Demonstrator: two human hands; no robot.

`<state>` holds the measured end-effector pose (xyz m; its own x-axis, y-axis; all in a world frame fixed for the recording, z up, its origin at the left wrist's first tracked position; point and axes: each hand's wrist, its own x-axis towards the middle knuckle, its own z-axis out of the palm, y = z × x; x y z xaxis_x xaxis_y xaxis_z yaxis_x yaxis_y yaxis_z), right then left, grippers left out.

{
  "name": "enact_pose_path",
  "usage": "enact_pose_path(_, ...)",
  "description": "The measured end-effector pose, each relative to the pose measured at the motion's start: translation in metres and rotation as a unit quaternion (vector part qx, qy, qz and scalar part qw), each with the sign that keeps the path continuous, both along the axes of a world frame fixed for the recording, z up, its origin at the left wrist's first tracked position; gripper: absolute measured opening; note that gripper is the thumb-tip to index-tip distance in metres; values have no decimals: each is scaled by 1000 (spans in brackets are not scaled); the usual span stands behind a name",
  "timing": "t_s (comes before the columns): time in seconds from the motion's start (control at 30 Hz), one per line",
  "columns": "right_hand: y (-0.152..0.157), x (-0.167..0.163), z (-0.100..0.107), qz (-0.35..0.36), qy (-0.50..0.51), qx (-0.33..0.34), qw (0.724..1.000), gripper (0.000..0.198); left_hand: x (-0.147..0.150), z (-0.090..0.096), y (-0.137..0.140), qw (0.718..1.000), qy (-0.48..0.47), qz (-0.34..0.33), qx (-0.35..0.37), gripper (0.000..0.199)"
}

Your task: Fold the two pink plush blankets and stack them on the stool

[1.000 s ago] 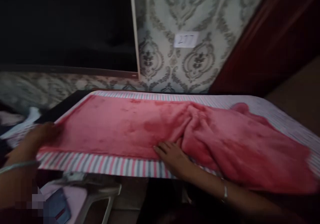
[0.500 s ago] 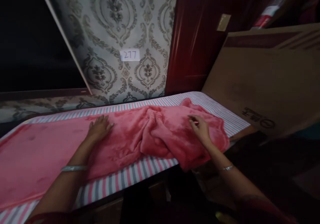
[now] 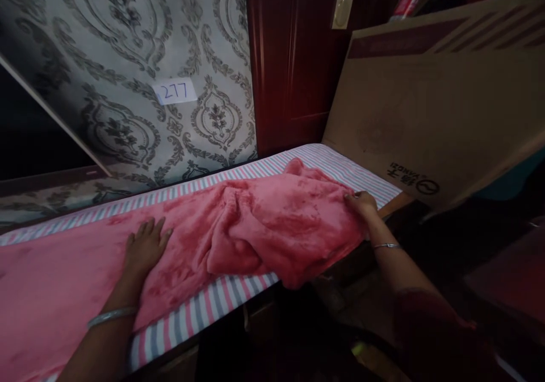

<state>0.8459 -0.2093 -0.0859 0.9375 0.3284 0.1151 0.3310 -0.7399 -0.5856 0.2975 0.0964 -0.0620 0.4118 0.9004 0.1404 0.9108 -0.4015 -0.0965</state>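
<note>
A pink plush blanket [image 3: 293, 217] lies along a narrow table, smooth on the left and bunched into folds around its middle. My left hand [image 3: 145, 247] rests flat on the smooth part, fingers spread. At the blanket's right end, my right hand [image 3: 361, 203] has its fingers closed on the edge; the fingertips are partly hidden. Under the blanket a striped cloth [image 3: 187, 319] in pink, grey and white covers the table. Near the front, the bunched part hangs slightly over the table's edge.
A large cardboard box [image 3: 409, 109] stands at the right end of the table, with a red-labelled bottle [image 3: 409, 1] behind it. Patterned wallpaper with a paper marked 277 [image 3: 175, 91], a dark red door [image 3: 293, 58] and a dark screen [image 3: 34, 132] line the back.
My right hand has moved from above the blanket's right part to its right edge and closed on it. My left hand stays flat on the blanket. The view has shifted right.
</note>
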Motion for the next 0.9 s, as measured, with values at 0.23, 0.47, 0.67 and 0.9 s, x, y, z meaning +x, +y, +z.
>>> enact_pose_path(0.23,8,1,22,43,26,167,985,30,0,0,0,1000,-2,1,-8,66)
enact_pose_path(0.47,46,-4,124,170,-132,475,853,19,1,3,-1,1000,9,14,-20,67)
enact_pose_path(0.67,75,-57,203,290,-217,485,796,21,18,37,0,990,-89,37,-105,68)
enact_pose_path(0.9,91,-165,190,515,-138,393,749,36,145,135,-92,854,-401,-296,-152,81)
